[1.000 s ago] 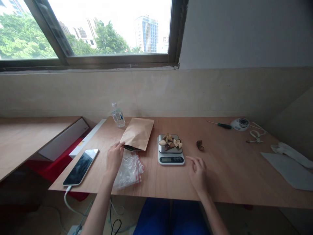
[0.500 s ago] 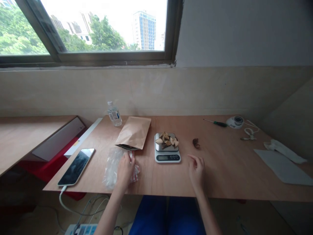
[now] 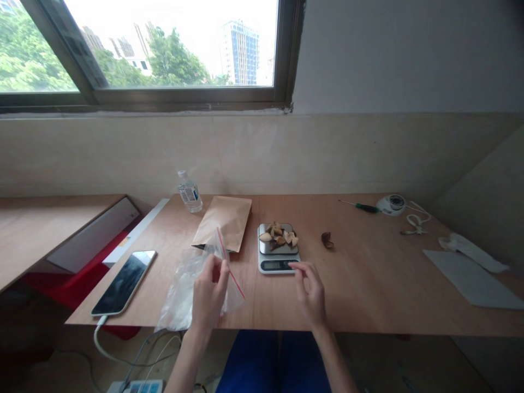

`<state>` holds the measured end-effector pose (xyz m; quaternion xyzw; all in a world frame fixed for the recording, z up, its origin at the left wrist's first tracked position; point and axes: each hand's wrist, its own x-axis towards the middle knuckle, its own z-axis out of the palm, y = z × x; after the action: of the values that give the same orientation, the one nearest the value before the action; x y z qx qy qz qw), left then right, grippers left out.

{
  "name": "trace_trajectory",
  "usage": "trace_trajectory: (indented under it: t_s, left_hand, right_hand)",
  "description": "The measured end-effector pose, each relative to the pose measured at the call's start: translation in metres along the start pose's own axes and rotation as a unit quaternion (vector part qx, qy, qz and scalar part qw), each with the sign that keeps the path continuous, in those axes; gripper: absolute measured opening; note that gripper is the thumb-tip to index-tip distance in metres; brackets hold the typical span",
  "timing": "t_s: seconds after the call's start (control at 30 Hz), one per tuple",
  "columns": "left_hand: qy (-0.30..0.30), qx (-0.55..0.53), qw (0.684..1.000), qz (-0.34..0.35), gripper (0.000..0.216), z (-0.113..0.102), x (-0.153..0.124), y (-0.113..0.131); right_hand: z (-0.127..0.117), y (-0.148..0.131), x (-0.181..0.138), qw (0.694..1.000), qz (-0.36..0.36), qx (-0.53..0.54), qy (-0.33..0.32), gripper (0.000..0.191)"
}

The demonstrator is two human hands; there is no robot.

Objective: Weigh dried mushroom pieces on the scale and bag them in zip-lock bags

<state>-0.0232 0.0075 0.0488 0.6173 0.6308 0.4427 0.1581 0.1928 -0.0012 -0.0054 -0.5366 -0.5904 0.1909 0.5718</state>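
Perhaps an office: 2 desks point(image 3: 380, 289) below a window point(image 3: 151, 60).

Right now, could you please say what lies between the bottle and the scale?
The brown paper bag lies between the bottle and the scale, in the head view.

The single view looked forward and down from the wearer's head, above the near edge of the table point(image 3: 376, 295). Near the left hand point(image 3: 209, 292) and right hand point(image 3: 311, 292), it also reached the window point(image 3: 176, 52) beyond.

zip bags point(image 3: 176, 300): glossy plastic | pouch point(image 3: 226, 221): matt paper | scale plate point(image 3: 264, 249): smooth metal | tabletop point(image 3: 376, 284): smooth wood
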Motion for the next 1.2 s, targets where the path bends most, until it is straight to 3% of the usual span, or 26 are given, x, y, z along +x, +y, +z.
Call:
trace_trajectory:
  t_s: [0.17,0.43,0.5,0.57,0.67,0.8,0.93,1.03,1.2]
  left_hand:
    - [-0.117,-0.134,0.981,0.082,0.019,0.033,-0.011,0.014]
    - [-0.107,-0.209,0.971,0.05,0.024,0.059,-0.024,0.006]
    - [-0.045,-0.199,0.978,0.038,0.026,0.058,-0.023,0.005]
    - [0.053,-0.185,0.981,0.016,0.028,0.055,-0.02,0.005]
    - [0.146,-0.153,0.977,0.0,0.03,0.052,-0.014,0.003]
    - [0.195,-0.092,0.974,0.069,0.027,0.059,-0.007,-0.003]
    - [0.25,-0.056,0.962,0.093,0.024,0.07,0.007,0.0]
    - [0.246,-0.064,0.962,0.1,0.022,0.079,0.018,0.007]
    - [0.239,-0.059,0.956,0.157,0.017,0.103,0.026,0.001]
  right_hand:
    - [0.03,-0.049,0.003,0.98,0.063,0.105,-0.159,0.026]
    - [0.021,-0.036,0.003,0.976,0.132,0.113,-0.131,0.024]
    - [0.015,-0.03,0.004,0.981,0.147,0.107,-0.072,0.024]
    - [0.01,-0.024,0.007,0.98,0.165,0.107,-0.013,0.027]
    - [0.009,-0.017,0.011,0.98,0.164,0.104,-0.04,0.028]
    - [0.012,-0.011,0.014,0.985,0.078,0.054,-0.145,0.024]
    - [0.003,0.01,0.027,0.995,0.003,-0.043,-0.087,0.024]
    - [-0.004,0.032,0.046,0.989,-0.06,-0.125,-0.051,0.028]
    - [0.013,0.056,0.074,0.959,-0.071,-0.258,-0.091,0.049]
